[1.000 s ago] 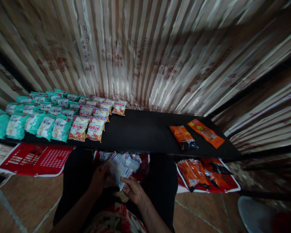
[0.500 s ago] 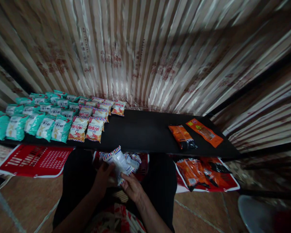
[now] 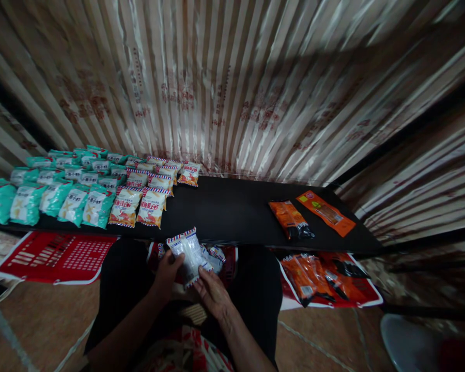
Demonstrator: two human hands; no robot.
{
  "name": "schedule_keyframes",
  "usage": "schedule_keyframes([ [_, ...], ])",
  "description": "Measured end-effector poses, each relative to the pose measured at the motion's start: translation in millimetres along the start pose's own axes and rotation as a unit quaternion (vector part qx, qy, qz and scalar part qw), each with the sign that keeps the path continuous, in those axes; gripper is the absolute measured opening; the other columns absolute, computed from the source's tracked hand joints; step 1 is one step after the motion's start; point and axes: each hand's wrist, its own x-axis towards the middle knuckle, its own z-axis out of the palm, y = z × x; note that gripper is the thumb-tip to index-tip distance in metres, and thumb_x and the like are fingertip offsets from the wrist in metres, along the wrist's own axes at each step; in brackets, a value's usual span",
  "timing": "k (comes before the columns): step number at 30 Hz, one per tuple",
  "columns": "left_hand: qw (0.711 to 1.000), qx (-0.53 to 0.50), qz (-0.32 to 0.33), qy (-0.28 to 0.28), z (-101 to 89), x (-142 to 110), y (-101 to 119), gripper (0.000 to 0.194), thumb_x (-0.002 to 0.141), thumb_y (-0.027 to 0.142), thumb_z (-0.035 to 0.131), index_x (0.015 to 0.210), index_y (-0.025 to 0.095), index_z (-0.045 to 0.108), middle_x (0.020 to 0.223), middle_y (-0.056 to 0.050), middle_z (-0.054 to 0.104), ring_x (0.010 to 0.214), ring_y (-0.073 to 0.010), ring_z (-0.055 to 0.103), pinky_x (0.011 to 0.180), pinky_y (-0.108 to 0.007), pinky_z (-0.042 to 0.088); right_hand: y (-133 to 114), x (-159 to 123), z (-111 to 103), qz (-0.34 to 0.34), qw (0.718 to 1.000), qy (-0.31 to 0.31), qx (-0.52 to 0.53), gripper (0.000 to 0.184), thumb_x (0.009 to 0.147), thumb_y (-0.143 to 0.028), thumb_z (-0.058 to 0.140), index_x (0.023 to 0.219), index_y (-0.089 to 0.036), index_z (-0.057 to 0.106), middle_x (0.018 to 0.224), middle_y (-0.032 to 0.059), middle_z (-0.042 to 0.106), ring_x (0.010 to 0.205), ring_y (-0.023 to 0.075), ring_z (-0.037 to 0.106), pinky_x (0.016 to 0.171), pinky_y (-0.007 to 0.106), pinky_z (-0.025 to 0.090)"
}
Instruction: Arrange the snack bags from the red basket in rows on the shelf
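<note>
Both hands hold one small snack bag above my lap, its silvery-white printed back turned up and its top edge striped red and blue. My left hand is closed on the bag's left side, thumb on top. My right hand grips its lower right corner. Just behind it, more white packets lie in a red basket between my knees, partly hidden by the held bag. On the black shelf, snack bags with the same striped edges stand in rows.
Teal snack bags fill the left of the black shelf. At its right lie an orange-and-black packet and a flat orange packet. Red baskets sit below, one at left, another holding orange packets. A striped curtain hangs behind.
The bag has turned more upright and risen slightly. My left thumb now lies on its face, and my right hand has shifted slightly up and to the right along its edge.
</note>
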Motion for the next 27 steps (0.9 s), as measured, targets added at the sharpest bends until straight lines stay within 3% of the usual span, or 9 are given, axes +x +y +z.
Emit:
schedule_keyframes([
  [12, 0.999, -0.005, -0.035, -0.039, -0.1, 4.2, 17.9, 0.047, 0.052, 0.041, 0.074, 0.089, 0.015, 0.063, 0.084, -0.006, 0.071, 0.085, -0.0225, 0.064, 0.077, -0.032, 0.047, -17.0, -0.3, -3.0, 0.014, 0.998, -0.045, -0.038, 0.036, 0.056, -0.033, 0.081, 0.086, -0.02, 0.066, 0.079, -0.0019, 0.07, 0.066, 0.0094, 0.063, 0.068, 0.023, 0.049],
  [18, 0.998, 0.02, -0.04, -0.054, -0.6, 2.2, 30.3, 0.042, 0.052, 0.038, 0.074, 0.086, 0.015, 0.063, 0.084, -0.006, 0.071, 0.084, -0.022, 0.063, 0.076, -0.031, 0.046, -24.9, -0.5, -2.6, 0.001, 0.991, -0.049, -0.128, 0.039, 0.059, -0.037, 0.078, 0.091, -0.021, 0.066, 0.085, -0.0003, 0.069, 0.072, 0.012, 0.062, 0.071, 0.025, 0.046],
  [22, 0.996, 0.044, -0.05, -0.066, -0.8, 1.6, 31.2, 0.042, 0.054, 0.039, 0.072, 0.088, 0.016, 0.063, 0.089, -0.006, 0.07, 0.083, -0.0215, 0.063, 0.074, -0.03, 0.046, -29.3, 3.3, -1.0, -0.013, 0.978, -0.097, -0.186, 0.041, 0.063, -0.043, 0.074, 0.096, -0.02, 0.064, 0.087, 0.0022, 0.069, 0.074, 0.0154, 0.063, 0.073, 0.029, 0.044],
  [27, 0.993, 0.064, -0.047, -0.083, -2.1, 3.9, 26.1, 0.041, 0.055, 0.04, 0.07, 0.088, 0.016, 0.063, 0.088, -0.006, 0.07, 0.084, -0.0215, 0.063, 0.073, -0.029, 0.047, -32.1, 2.1, 6.8, -0.044, 0.973, -0.146, -0.171, 0.042, 0.065, -0.04, 0.073, 0.101, -0.019, 0.063, 0.087, 0.0036, 0.07, 0.084, 0.0193, 0.064, 0.081, 0.032, 0.043],
])
